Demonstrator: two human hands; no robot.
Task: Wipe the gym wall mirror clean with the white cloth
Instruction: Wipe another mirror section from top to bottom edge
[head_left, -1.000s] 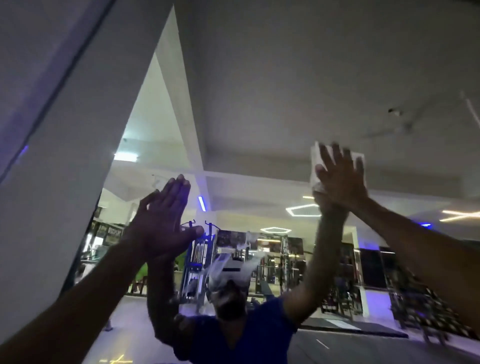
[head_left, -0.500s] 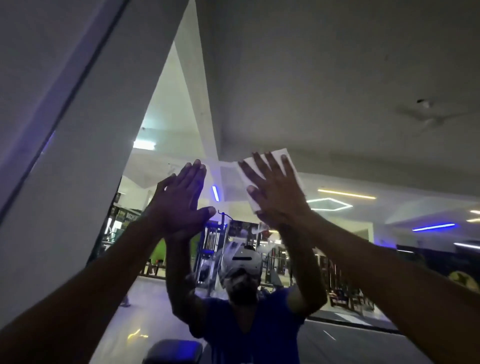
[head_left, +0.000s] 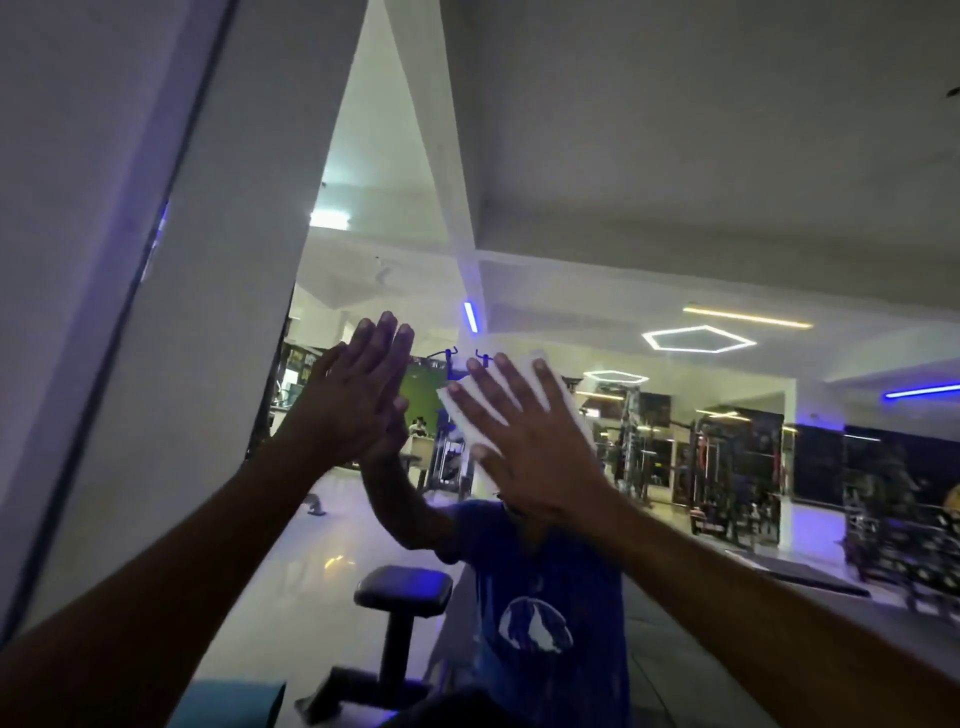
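mirror (head_left: 675, 218) glass spreads in front of both hands and runs on far above and to the right of them, its left edge just beyond the left hand (head_left: 353, 400). that hand lies flat on the glass with straight fingers, grasping nothing, likely as a brace. the right hand (head_left: 524, 447), spread flat, presses the white cloth (head_left: 563, 400) against the glass just right of the left hand; the cloth's long axis tilts up and right, so unwiped glass probably lies that way.

dim gym interior, weight racks (head_left: 737, 467), padded bench (head_left: 402, 584), pentagon ceiling lights (head_left: 698, 339), all reflected in wall mirror (head_left: 675, 208)
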